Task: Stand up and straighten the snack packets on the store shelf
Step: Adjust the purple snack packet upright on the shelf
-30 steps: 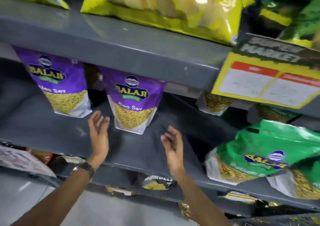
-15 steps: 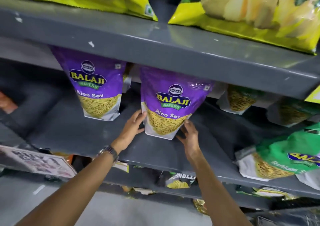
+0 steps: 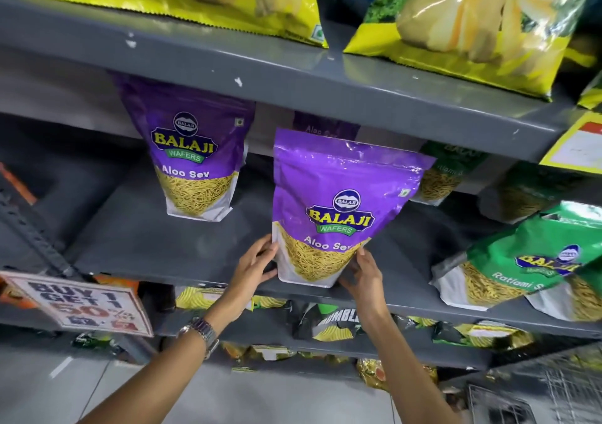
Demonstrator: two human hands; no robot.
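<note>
A purple Aloo Sev packet (image 3: 342, 195) stands upright at the front edge of the grey middle shelf (image 3: 169, 247). My left hand (image 3: 254, 265) grips its lower left corner and my right hand (image 3: 363, 272) grips its lower right corner. A second purple Aloo Sev packet (image 3: 192, 156) stands further back on the left. Another purple packet (image 3: 325, 124) shows behind the held one, mostly hidden. Green Ratlami Sev packets (image 3: 527, 260) lean at the right of the same shelf.
Yellow chip bags (image 3: 472, 23) lie on the shelf above (image 3: 293, 75). A "Buy 1 Get 1" sign (image 3: 81, 303) hangs at lower left. More packets (image 3: 329, 322) fill the lower shelf. A yellow price card (image 3: 580, 143) hangs at right.
Both hands reached in from open, closed on the purple packet's bottom corners and drew it forward to the shelf's front edge. My view shifted to the left.
</note>
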